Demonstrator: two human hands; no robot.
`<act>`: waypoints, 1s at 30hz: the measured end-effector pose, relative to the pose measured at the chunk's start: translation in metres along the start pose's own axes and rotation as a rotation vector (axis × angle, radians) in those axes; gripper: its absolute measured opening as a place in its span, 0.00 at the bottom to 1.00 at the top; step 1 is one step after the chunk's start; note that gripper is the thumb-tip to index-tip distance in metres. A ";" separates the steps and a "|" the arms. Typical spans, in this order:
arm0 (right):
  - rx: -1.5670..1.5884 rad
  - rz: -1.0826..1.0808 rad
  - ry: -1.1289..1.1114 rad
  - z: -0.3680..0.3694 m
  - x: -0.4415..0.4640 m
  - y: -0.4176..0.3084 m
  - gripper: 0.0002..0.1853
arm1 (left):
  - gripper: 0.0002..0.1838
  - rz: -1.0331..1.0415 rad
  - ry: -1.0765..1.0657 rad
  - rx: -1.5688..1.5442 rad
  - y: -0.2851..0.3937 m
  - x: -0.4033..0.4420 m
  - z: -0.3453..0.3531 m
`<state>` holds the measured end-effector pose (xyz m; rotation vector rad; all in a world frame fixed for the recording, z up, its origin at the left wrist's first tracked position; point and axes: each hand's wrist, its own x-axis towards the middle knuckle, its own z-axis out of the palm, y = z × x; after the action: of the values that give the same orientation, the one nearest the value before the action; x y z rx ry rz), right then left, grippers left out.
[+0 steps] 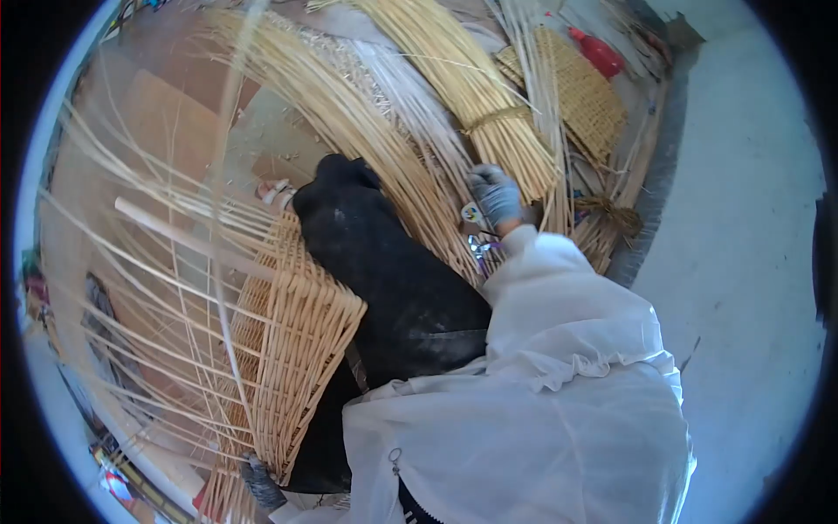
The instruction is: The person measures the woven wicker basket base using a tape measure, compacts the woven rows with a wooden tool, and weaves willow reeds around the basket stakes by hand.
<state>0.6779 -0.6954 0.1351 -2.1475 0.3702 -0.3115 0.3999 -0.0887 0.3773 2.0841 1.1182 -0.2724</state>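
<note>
"Where was the wicker basket (316,348)?"

"It leaned against the person's black-clad leg (393,271), left of the white sleeve (559,284). Two woven walls showed, meeting at a corner."

"How much of it was woven?"

"Those walls looked closely worked. Beyond them, though, long stakes (205,201) fanned out loose to the left, with no weave across them. I judged the body well along and those ends unfinished; the far walls were hidden."

"And the left hand (262,486)?"

"Gloved in grey, at the basket's lower corner. Only a bit of it showed, so I couldn't tell whether it pinched the wicker or merely steadied it."

"The right hand (497,194)?"

"Also gloved, reached forward beside the tied bundle of rods (522,148). Its fingers were bent inward, but I couldn't tell whether they gripped anything."

"Was there unused material about?"

"Plenty: that bundle, bound with a twisted band (497,118), and loose pale rods (349,118) lying next to it. A woven panel (580,96) lay farther out, near a red bottle-like object (597,52)."
</note>
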 end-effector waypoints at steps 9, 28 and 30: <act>-1.024 -0.284 -0.773 0.095 -0.030 0.181 0.12 | 0.25 0.164 0.121 0.143 0.014 -0.023 0.004; 0.373 -0.935 -0.974 -0.008 -0.197 -0.392 0.34 | 0.09 0.852 -0.032 -0.646 0.132 -0.136 0.107; 0.309 -1.238 -1.027 0.001 -0.211 -0.410 0.32 | 0.05 0.947 0.131 -0.814 0.101 -0.146 0.070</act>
<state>0.5432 -0.3925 0.4555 -1.6780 -1.5048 0.1032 0.4029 -0.2647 0.4521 1.6397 0.1281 0.6740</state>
